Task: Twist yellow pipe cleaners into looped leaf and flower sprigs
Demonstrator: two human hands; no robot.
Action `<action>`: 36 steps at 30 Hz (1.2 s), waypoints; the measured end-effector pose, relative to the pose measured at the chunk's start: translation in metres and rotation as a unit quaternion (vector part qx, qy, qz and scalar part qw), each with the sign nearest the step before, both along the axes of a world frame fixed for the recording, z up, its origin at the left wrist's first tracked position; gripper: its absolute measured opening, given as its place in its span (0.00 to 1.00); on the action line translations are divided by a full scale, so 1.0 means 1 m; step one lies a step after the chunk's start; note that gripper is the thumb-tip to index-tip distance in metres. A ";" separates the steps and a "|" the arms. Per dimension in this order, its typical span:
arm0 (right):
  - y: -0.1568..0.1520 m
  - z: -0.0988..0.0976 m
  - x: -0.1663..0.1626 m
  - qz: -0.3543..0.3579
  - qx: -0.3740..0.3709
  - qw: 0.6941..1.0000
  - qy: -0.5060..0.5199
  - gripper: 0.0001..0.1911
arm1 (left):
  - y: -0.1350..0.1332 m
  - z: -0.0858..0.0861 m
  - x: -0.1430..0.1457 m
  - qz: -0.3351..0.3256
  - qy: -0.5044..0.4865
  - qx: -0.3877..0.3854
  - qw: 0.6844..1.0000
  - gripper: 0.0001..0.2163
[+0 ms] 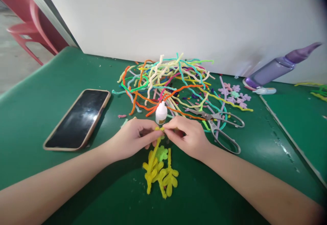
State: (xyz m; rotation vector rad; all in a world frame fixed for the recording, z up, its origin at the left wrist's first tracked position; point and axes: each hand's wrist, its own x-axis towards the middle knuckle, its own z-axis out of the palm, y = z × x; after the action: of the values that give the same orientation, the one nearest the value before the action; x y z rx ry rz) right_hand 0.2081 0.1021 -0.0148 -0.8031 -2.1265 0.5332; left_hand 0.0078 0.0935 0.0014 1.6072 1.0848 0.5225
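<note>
My left hand (136, 136) and my right hand (187, 134) meet in the middle, both pinching a yellow pipe cleaner (158, 140) at its upper end. Its lower part hangs toward several yellow pipe-cleaner leaf sprigs (170, 180) lying on the table just below. A light green pipe-cleaner flower (162, 153) rests beside them. Right behind my fingertips stands a small white bottle (161, 112) with a nozzle. Close to my right hand lie grey-handled scissors (213, 117), blades pointing left.
A loose heap of colourful pipe cleaners (166, 78) spreads along the white wall. At left lies a phone (79, 119). On the right are lilac and pink pipe-cleaner flowers (236, 95), a small clear tube (265, 91) and a leaning purple bottle (270, 70). A red chair (33, 31) stands beyond the green table (30, 106).
</note>
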 end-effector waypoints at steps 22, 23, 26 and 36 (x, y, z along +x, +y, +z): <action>-0.007 -0.001 0.002 -0.060 -0.061 0.996 0.008 0.03 | -0.001 -0.005 -0.002 0.061 -0.055 0.025 0.996 0.11; -0.006 -0.001 0.002 -0.057 -0.065 0.996 0.008 0.03 | -0.001 -0.005 -0.002 0.059 -0.051 0.024 0.997 0.11; -0.005 -0.001 0.003 -0.045 -0.073 0.996 0.011 0.02 | 0.000 -0.005 -0.002 0.051 -0.039 0.027 0.998 0.11; -0.002 -0.002 0.006 0.012 -0.109 0.994 0.000 0.04 | 0.000 -0.006 -0.002 0.076 -0.060 0.019 0.995 0.07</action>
State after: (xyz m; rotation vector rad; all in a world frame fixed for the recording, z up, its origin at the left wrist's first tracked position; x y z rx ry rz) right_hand 0.2137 0.0999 -0.0173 -0.8988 -2.1041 0.7870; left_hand 0.0057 0.0932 -0.0044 1.5137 1.1173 0.7353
